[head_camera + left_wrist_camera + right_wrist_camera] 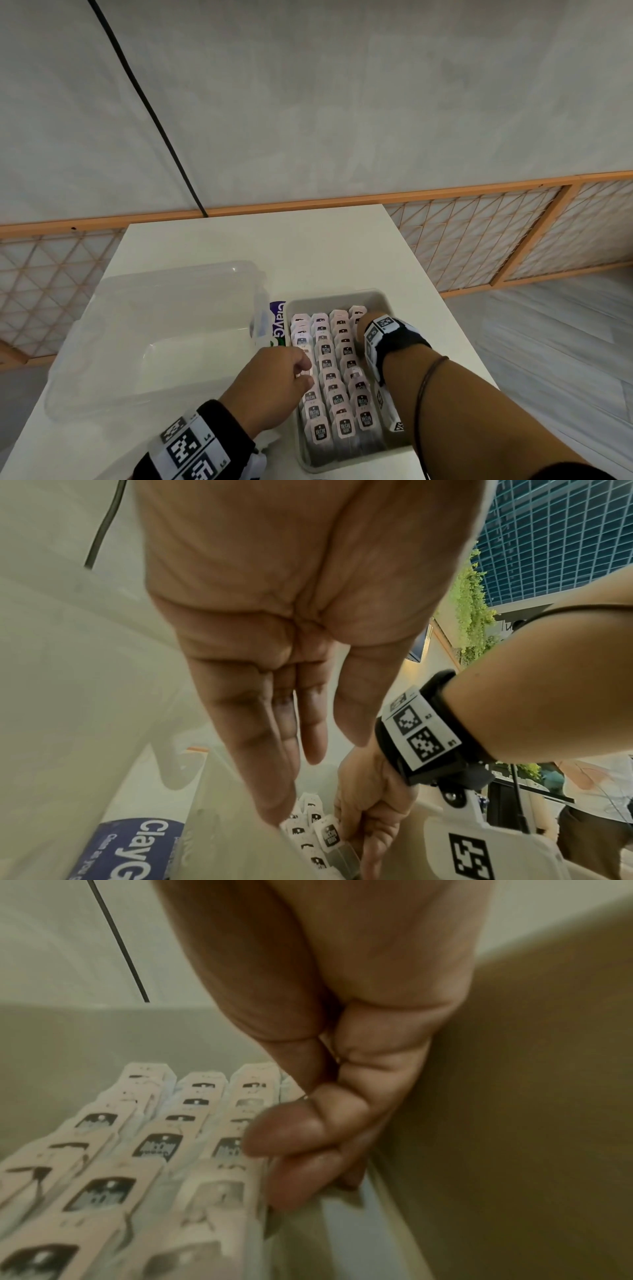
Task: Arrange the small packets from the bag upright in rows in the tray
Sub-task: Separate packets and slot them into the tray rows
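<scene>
The beige tray (pixel 376 296) holds several rows of small upright packets (pixel 344 425) with white tags. My left hand (pixel 303 368) reaches over the left row, and its straight fingers (pixel 274 791) point down onto the packet tops. My right hand (pixel 359 330) is at the far right row beside the tray wall (pixel 514 1096). Its curled fingers (pixel 308 1177) pinch a tagged packet (pixel 331 835) down among the others. The bag (pixel 278 323), with a purple label, lies just left of the tray.
A clear plastic box (pixel 154 325) stands on the white table (pixel 260 240) left of the tray, with the bag (pixel 137 848) against it. A black cable (pixel 147 102) hangs at the back. The table's right edge runs close to the tray.
</scene>
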Action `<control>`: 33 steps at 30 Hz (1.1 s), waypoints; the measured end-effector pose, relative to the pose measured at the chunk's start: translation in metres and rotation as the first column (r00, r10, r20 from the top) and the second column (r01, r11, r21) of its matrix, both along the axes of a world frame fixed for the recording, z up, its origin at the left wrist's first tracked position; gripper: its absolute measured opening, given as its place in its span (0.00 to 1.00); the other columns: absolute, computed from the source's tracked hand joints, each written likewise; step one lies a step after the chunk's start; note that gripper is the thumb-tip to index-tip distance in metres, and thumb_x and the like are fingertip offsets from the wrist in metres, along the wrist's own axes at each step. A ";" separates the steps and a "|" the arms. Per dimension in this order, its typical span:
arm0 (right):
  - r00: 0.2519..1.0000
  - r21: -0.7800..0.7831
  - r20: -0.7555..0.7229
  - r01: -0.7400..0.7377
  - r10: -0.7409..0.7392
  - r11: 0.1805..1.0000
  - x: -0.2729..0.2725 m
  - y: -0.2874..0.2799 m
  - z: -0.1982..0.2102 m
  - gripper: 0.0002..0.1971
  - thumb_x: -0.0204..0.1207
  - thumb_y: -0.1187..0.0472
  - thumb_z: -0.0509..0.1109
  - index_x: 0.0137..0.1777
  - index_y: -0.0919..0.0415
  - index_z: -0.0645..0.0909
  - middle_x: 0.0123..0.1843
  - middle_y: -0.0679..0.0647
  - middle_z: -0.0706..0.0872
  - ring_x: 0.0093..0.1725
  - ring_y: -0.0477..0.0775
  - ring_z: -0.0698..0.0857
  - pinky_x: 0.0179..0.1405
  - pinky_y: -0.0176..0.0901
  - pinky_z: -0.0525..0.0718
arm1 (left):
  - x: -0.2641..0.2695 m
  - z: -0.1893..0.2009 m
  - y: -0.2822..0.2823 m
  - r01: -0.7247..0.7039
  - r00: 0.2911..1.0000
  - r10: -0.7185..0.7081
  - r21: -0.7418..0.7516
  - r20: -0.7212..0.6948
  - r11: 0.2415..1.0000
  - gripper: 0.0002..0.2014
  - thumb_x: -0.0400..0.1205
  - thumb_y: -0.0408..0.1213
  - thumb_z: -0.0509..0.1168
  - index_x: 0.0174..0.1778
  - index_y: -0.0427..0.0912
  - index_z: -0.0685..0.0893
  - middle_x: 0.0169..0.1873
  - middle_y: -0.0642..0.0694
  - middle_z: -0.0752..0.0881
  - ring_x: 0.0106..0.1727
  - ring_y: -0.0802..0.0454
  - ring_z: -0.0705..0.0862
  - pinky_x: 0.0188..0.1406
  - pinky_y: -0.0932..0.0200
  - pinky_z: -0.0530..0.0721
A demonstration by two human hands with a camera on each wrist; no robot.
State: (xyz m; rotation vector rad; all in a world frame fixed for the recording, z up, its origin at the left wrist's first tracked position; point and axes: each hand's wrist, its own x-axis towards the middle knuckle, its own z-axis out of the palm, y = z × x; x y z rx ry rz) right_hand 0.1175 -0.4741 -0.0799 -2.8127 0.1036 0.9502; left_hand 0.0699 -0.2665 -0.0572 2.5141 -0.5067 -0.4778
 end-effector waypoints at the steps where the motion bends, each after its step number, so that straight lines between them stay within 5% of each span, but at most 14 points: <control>1: 1.000 -0.017 0.012 -0.002 0.002 1.000 0.001 0.000 -0.004 0.30 0.81 0.53 0.63 0.81 0.52 0.57 0.81 0.51 0.65 0.78 0.55 0.69 0.77 0.50 0.68 | 0.000 0.000 0.000 0.001 1.000 -0.001 -0.001 -0.001 1.000 0.14 0.82 0.46 0.65 0.63 0.51 0.83 0.58 0.53 0.86 0.46 0.63 0.79 0.47 0.70 0.72; 7: 0.997 -0.095 -0.066 0.037 -0.043 0.995 0.012 -0.002 -0.031 0.41 0.75 0.50 0.69 0.84 0.52 0.52 0.82 0.50 0.63 0.79 0.56 0.67 0.77 0.51 0.67 | 0.001 -0.001 0.001 0.013 1.000 -0.013 0.003 -0.007 1.000 0.13 0.81 0.46 0.65 0.61 0.51 0.83 0.56 0.54 0.86 0.44 0.63 0.79 0.46 0.71 0.74; 11: 0.998 -0.112 -0.042 0.046 -0.051 0.993 0.017 -0.005 -0.039 0.25 0.81 0.49 0.61 0.78 0.52 0.67 0.78 0.50 0.71 0.77 0.53 0.71 0.75 0.46 0.65 | 0.001 -0.001 0.000 0.023 1.000 -0.023 0.011 -0.002 1.000 0.13 0.81 0.46 0.65 0.61 0.51 0.83 0.55 0.54 0.86 0.44 0.64 0.79 0.41 0.73 0.72; 16: 1.000 -0.140 -0.001 0.015 -0.016 0.990 0.017 -0.002 -0.047 0.28 0.82 0.50 0.59 0.81 0.56 0.62 0.80 0.52 0.68 0.78 0.54 0.69 0.78 0.46 0.65 | 0.001 -0.002 0.003 0.021 0.999 -0.021 -0.010 -0.032 1.000 0.13 0.80 0.47 0.66 0.60 0.52 0.84 0.53 0.55 0.86 0.42 0.65 0.79 0.39 0.77 0.71; 21: 0.993 -0.248 0.060 -0.079 0.097 0.965 0.018 0.002 -0.035 0.20 0.84 0.56 0.58 0.74 0.60 0.69 0.74 0.55 0.74 0.72 0.56 0.76 0.62 0.42 0.75 | -0.003 0.013 0.017 0.028 0.995 -0.038 -0.103 -0.090 0.994 0.09 0.79 0.47 0.68 0.54 0.57 0.84 0.46 0.61 0.86 0.37 0.67 0.81 0.37 0.75 0.73; 23: 0.983 -0.269 0.075 -0.142 0.168 0.953 0.017 0.005 -0.018 0.21 0.86 0.54 0.54 0.76 0.60 0.68 0.76 0.54 0.72 0.73 0.57 0.75 0.68 0.48 0.74 | -0.005 0.026 0.031 0.006 0.994 -0.024 -0.166 -0.102 0.986 0.06 0.79 0.44 0.69 0.50 0.57 0.86 0.42 0.61 0.87 0.37 0.66 0.84 0.38 0.74 0.77; 26: 0.978 -0.218 0.161 -0.095 0.131 0.971 0.006 0.024 0.026 0.17 0.84 0.59 0.55 0.66 0.64 0.78 0.67 0.58 0.81 0.65 0.59 0.81 0.62 0.47 0.78 | -0.013 0.050 0.059 -0.072 0.992 0.046 -0.223 -0.118 0.972 0.04 0.79 0.42 0.69 0.44 0.57 0.87 0.36 0.60 0.88 0.37 0.63 0.87 0.39 0.69 0.83; 30: 0.944 0.132 0.309 -0.166 0.119 0.977 -0.020 0.067 0.092 0.11 0.81 0.60 0.59 0.52 0.67 0.79 0.53 0.59 0.85 0.50 0.57 0.87 0.42 0.45 0.82 | -0.020 0.071 0.105 -0.226 0.974 0.217 -0.258 -0.067 0.939 0.06 0.79 0.39 0.68 0.40 0.55 0.88 0.36 0.52 0.90 0.38 0.56 0.88 0.43 0.56 0.85; 33: 0.930 0.353 0.314 -0.303 0.193 0.885 -0.046 0.107 0.118 0.11 0.81 0.56 0.58 0.47 0.62 0.79 0.46 0.53 0.87 0.41 0.51 0.90 0.37 0.42 0.85 | -0.029 0.070 0.137 -0.299 0.952 0.305 -0.200 0.002 0.933 0.07 0.80 0.40 0.68 0.37 0.54 0.88 0.33 0.55 0.89 0.35 0.63 0.85 0.36 0.64 0.81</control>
